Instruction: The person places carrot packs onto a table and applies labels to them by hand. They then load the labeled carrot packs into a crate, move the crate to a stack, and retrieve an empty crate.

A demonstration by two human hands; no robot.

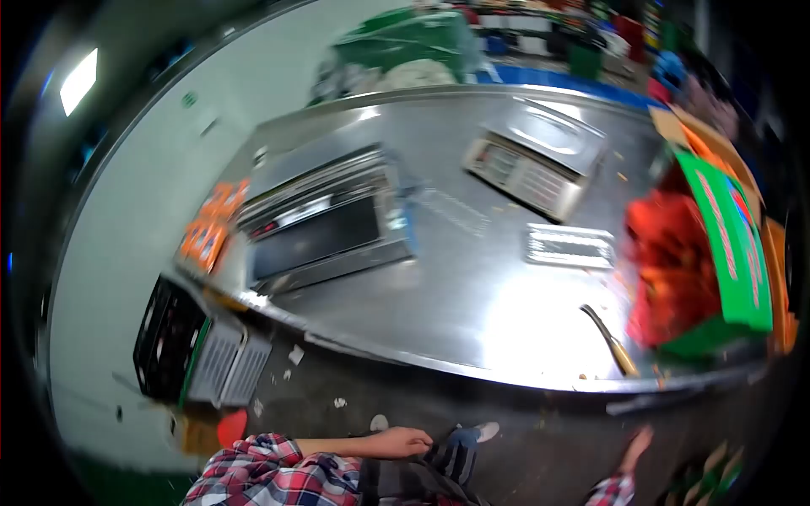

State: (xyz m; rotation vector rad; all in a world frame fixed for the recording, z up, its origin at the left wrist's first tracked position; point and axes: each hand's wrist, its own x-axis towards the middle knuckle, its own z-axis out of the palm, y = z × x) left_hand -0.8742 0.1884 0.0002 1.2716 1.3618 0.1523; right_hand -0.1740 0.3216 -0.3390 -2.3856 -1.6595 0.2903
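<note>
My left hand [405,441] hangs in front of my body, below the table's near edge. Its fingers look loosely curled in, and nothing shows in them. On the right, my right hand [641,440] is lowered beside me, apart from the table; it is small and blurred. Nearest to it on the steel table [439,325] lies a curved tool with a wooden handle [622,356]. A clear plastic tray [571,246] rests farther back. A digital scale [533,160] stands behind that tray, and a film-wrapping machine [325,228] on the left.
A green printed box [730,244] with red netting [666,270] occupies the table's right end. Orange packs [211,223] lie at the left end. Crates [224,363] stand on the floor at left. A green plastic-covered pile [413,46] is behind the table.
</note>
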